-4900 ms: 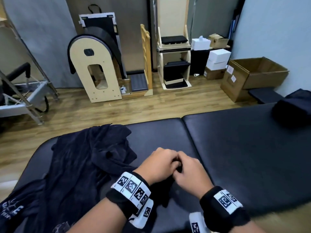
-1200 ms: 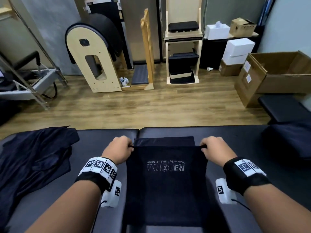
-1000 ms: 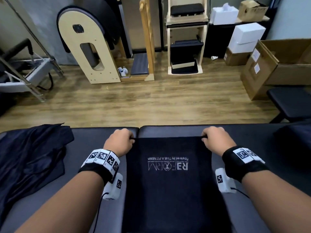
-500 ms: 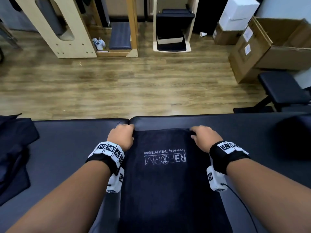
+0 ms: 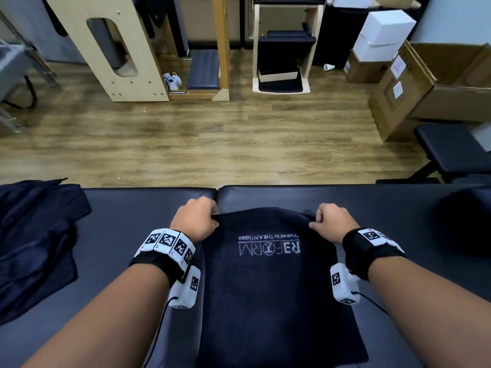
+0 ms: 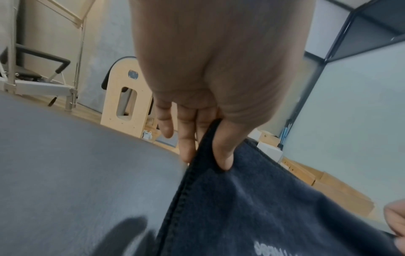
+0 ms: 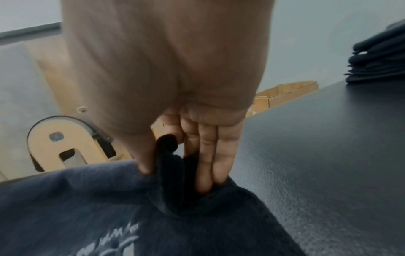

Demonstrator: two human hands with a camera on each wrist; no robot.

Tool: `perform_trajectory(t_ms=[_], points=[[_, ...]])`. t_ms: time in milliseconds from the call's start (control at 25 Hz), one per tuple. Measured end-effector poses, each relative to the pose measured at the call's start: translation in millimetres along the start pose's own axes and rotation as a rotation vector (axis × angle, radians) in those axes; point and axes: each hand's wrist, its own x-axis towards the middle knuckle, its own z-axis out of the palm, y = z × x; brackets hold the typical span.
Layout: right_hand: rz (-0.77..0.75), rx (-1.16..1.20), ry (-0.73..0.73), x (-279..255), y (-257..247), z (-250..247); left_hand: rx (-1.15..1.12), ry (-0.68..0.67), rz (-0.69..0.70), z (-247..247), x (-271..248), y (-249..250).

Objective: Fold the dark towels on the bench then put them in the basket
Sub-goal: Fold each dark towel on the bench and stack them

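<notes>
The dark towel (image 5: 273, 282) lay on the bench (image 5: 127, 251), in the middle. The left hand (image 5: 195, 220) and right hand (image 5: 333, 221) each pinched one far corner, slightly lifted.

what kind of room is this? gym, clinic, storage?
Most likely a pilates or fitness studio, partly used for storage. A wooden ladder barrel and a wooden pilates chair stand on the floor, the towel carries a fitness logo, and cardboard boxes sit along the right wall.
</notes>
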Motion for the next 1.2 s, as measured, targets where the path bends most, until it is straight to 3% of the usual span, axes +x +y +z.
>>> perform_trajectory(t_ms=[240, 360, 480, 640, 800, 960, 1200], points=[[-0.141, -0.137, -0.065, -27, 3, -39, -0.128, 0.074, 0.007, -27, -34, 5], [-0.191, -0.213, -0.005, -46, -5, -69, -0.142, 0.142, 0.028, -51, -55, 23], [-0.248, -0.188, 0.159, -67, -15, -107, -0.195, 0.281, 0.037, -87, -75, 43], [-0.364, -0.016, 0.491, -100, -31, -158, -0.258, 0.569, 0.106, -136, -109, 69], [-0.512, 0.153, 0.748, -136, -22, -173, -0.297, 0.735, 0.190, -148, -147, 80], [-0.533, 0.080, 0.705, -143, 18, -117, -0.220, 0.630, 0.202, -88, -176, 63], [-0.253, -0.214, 0.194, -162, 82, 26, -0.088, 0.178, 0.024, 50, -203, 2]])
